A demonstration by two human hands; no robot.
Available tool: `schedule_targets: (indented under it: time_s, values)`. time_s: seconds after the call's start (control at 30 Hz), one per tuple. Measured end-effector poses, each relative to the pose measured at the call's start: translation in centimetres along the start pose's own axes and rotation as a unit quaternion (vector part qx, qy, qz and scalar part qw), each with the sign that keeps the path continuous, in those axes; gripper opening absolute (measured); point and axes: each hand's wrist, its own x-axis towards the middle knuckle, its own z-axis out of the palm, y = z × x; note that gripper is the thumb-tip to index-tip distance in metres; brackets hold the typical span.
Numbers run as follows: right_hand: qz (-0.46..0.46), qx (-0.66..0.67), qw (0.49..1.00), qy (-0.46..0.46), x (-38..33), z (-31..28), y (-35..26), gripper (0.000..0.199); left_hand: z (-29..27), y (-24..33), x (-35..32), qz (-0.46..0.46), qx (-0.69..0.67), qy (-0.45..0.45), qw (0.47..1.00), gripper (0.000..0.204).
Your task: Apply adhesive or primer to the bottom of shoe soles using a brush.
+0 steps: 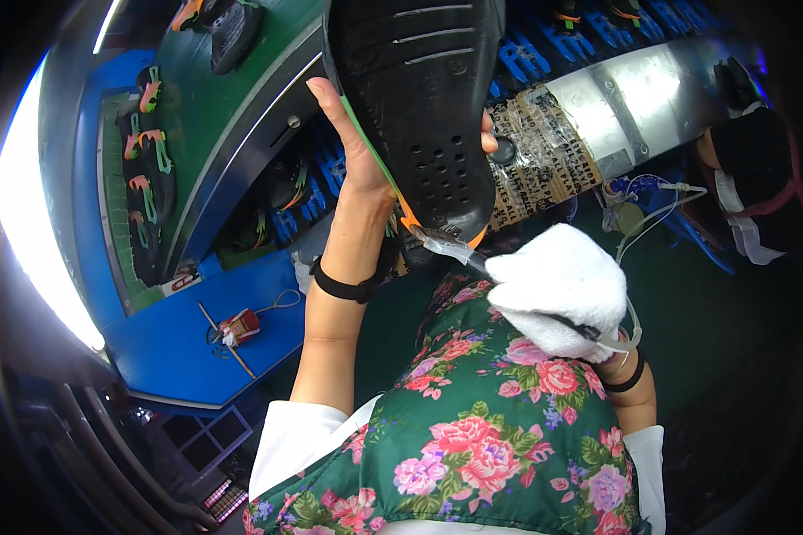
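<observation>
My bare left hand (363, 153) grips a black shoe (419, 107) with green and orange edging. Its ridged, holed underside faces me, and its narrower end points down toward my body. My thumb lies along the left edge, and fingertips show at the right edge; the rest of the fingers are behind the shoe. In a white glove, my right hand (558, 290) is closed around a slim tool (455, 250) with a dark handle and a flat, pale, shiny tip. That tip meets the orange edging at the shoe's lower end. The exact kind of tool is unclear.
A curved metal rail (633, 89) partly wrapped in printed brown tape (540, 152) runs behind the shoe. More shoes (147, 178) lie on a green belt at left. A blue table (169, 357) bears a small red-and-white item (239, 327). Another person's dark sleeve (749, 143) shows at right.
</observation>
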Motion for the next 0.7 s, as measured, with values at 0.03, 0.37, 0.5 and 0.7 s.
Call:
schedule_targets:
  time_s: [0.03, 0.37, 0.5, 0.7]
  values:
    - [0.022, 0.010, 1.000, 0.015, 0.0, -0.1, -0.1, 0.026, 0.0, -0.1, -0.1, -0.008, -0.006, 0.026, 1.000, 0.123]
    - [0.064, 0.044, 0.996, 0.053, -0.1, 0.1, -0.2, 0.020, -0.4, -0.7, 0.4, -0.014, 0.004, 0.031, 0.999, 0.130]
    - [0.071, -0.015, 0.995, 0.065, -0.1, -0.2, 0.1, 0.021, -0.6, -0.9, 0.4, -0.021, 0.008, 0.032, 0.999, 0.130]
    - [0.069, 0.004, 0.997, 0.038, -0.1, 0.7, 1.4, 0.020, -1.3, -1.3, 0.3, -0.030, 0.002, 0.028, 0.999, 0.131]
